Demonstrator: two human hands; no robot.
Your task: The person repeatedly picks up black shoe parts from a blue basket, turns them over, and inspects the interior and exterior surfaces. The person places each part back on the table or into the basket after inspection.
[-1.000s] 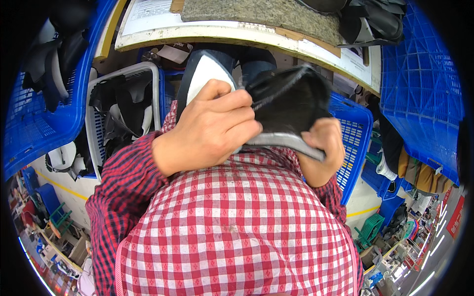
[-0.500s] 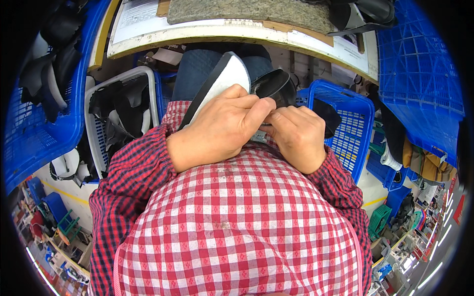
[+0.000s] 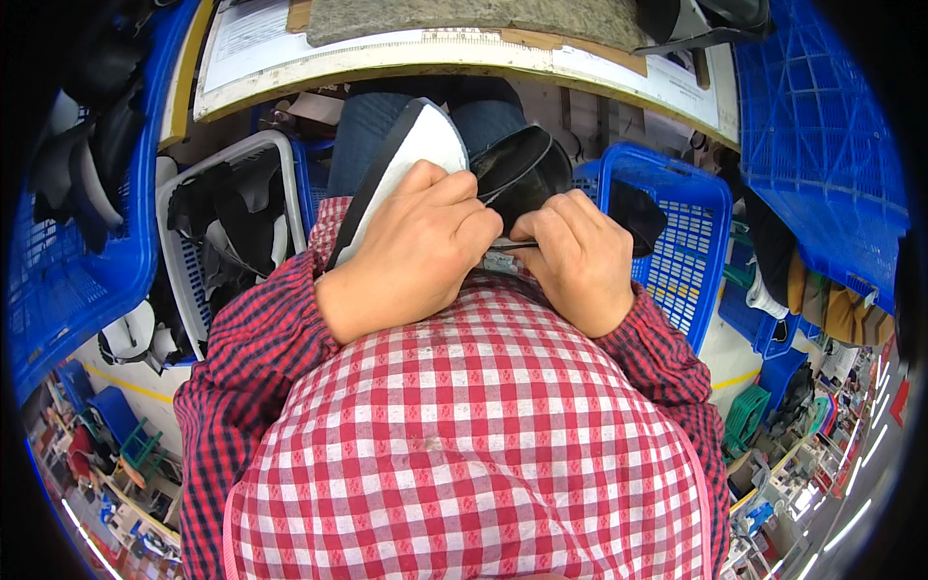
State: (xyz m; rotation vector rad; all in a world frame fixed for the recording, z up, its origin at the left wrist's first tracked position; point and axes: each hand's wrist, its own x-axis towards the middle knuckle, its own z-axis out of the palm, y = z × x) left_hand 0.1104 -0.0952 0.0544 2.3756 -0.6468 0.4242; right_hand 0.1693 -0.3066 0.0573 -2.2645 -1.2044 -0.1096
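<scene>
Over my lap, my left hand (image 3: 411, 242) is closed round a black shoe upper (image 3: 530, 179) with a white, pointed bottom (image 3: 414, 155) edged in black. Its white side faces up along the left hand, while the glossy black opening shows beyond both hands. Close beside it, my right hand (image 3: 577, 259) pinches a thin black edge or strip at the near side of the upper. A small gap parts the two hands. My fingertips hide where the strip joins the upper.
Ahead is a worktable (image 3: 387, 66) bearing a stone slab (image 3: 464, 21) and papers. A grey-rimmed basket (image 3: 172, 253) of black pieces stands at left, with a blue crate (image 3: 145, 261) beside it. Blue baskets (image 3: 720, 217) stand at right, one stacked high (image 3: 822, 145).
My hands have drawn slightly apart, the right one moving a little to the right. The shoe upper has shifted slightly left, and more of its black opening shows.
</scene>
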